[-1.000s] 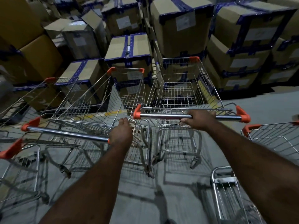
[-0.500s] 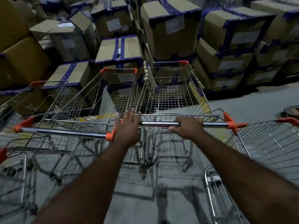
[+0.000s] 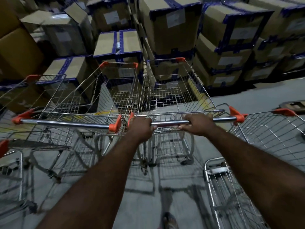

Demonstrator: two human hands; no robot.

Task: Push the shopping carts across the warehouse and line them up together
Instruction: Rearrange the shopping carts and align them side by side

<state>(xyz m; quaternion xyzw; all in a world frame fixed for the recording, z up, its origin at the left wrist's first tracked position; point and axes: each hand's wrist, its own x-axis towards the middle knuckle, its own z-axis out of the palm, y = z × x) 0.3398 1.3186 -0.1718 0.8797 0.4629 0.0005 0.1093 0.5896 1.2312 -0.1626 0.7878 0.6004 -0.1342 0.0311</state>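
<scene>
Shopping cart [image 3: 166, 96]: silver wire, orange caps [image 3: 236, 115], apparently chrome bar [image 3: 168, 123] in clamped grip of left hand [image 3: 140, 128], right hand [image 3: 198, 123].

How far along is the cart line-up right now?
Done: the left cart is parked facing the boxes. In hand: the left hand and right hand grip the handle of the middle cart, nearly level with the left cart's. Left: the right cart stands further back, out of the row.

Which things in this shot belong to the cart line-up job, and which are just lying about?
Job: held cart, gripped at its handle by left hand and right hand; neighbouring cart on the left; cart on the right.
Lying about: stacked taped boxes.
</scene>
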